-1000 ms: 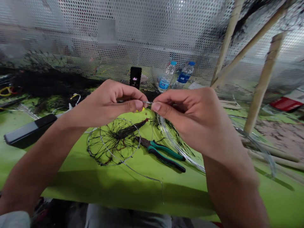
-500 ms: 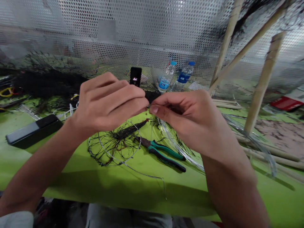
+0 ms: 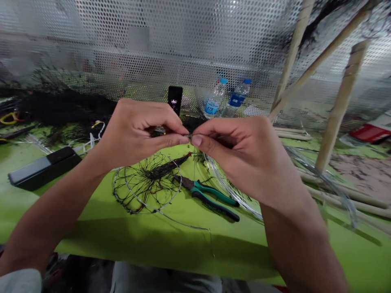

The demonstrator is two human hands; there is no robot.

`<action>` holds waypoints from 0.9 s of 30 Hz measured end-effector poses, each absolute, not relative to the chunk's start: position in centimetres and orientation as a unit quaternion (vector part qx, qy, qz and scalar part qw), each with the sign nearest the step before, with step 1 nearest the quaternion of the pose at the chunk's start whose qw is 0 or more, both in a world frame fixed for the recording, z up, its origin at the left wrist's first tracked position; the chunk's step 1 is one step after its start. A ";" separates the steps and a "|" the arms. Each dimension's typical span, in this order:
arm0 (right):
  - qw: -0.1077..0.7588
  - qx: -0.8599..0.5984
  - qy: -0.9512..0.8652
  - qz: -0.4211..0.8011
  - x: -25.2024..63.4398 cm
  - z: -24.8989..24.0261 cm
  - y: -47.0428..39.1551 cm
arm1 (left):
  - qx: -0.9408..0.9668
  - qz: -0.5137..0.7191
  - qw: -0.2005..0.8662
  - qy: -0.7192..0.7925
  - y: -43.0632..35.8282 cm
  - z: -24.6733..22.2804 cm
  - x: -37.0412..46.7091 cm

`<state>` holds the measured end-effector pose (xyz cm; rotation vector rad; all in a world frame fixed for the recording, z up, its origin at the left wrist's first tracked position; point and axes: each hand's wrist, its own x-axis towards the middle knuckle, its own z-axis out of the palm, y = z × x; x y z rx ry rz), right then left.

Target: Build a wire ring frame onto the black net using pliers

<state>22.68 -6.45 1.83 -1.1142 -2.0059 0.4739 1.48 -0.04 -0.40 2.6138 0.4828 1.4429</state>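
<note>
My left hand (image 3: 142, 130) and my right hand (image 3: 235, 150) meet fingertip to fingertip above the table. Each pinches thumb against forefinger on something small and dark, mostly hidden by the fingers; its kind I cannot make out. A faint thin strand seems to hang below the fingertips. Under the hands lies a round wire hoop (image 3: 180, 189) with black netting (image 3: 165, 169) gathered inside it, and its wire tail runs right. Beside it rest pliers (image 3: 214, 199) with green and black handles, jaws toward the netting.
A coil of shiny wire (image 3: 227, 185) curves behind the pliers. A black box (image 3: 44, 169) stands at left, near dark netting (image 3: 61, 108). A phone (image 3: 175, 99) and two water bottles (image 3: 212, 103) lean near the perforated panel (image 3: 183, 40). Wooden poles (image 3: 342, 106) rise at right.
My left hand has rotated, so its thumb and forefinger now show pinching beside the right fingertips. My right hand has hardly moved; the hoop and pliers lie as before.
</note>
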 end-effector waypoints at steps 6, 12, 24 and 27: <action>0.377 -0.436 -0.809 0.117 22.1 1.5 -6.9 | 0.809 0.361 0.399 0.238 0.8 -0.1 1.2; 0.392 -0.443 -0.789 0.166 23.0 1.7 -6.2 | 0.852 0.467 0.037 0.233 0.6 -0.6 1.1; 0.397 -0.444 -0.785 0.166 23.2 2.2 -6.4 | 0.838 0.423 -0.315 0.140 1.7 -2.0 -0.2; 0.403 -0.444 -0.785 0.154 23.3 2.1 -6.4 | 0.848 0.403 -0.297 0.174 2.0 -2.0 -0.1</action>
